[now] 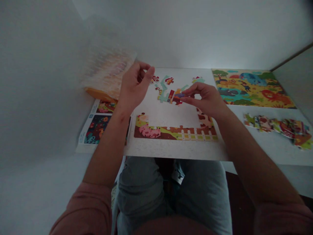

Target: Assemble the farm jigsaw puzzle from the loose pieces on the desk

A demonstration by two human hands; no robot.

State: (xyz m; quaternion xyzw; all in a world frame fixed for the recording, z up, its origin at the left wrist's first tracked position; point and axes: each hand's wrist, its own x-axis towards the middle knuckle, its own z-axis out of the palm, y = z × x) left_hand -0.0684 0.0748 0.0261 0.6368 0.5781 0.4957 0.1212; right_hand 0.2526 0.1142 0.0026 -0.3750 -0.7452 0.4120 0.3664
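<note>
My right hand (204,98) pinches a purple-blue puzzle piece (179,95) between thumb and fingers, over a cluster of loose pieces. My left hand (137,85) is raised at the cluster's left, fingers curled and thumb against the index finger; I see nothing in it. Close by lie a red piece (169,80), several pale green pieces (164,85) and another red-and-green piece (198,79). Nearer me, a joined puzzle border (171,133) shows a pink pig and a white fence. Its right side runs up under my right wrist, partly hidden.
A finished animal puzzle (254,88) lies at the right, with a pile of joined pieces (278,127) in front of it. Left are printed picture sheets (94,129) and a clear plastic bag (110,71) on something orange. White walls stand behind and left of the white table (176,150).
</note>
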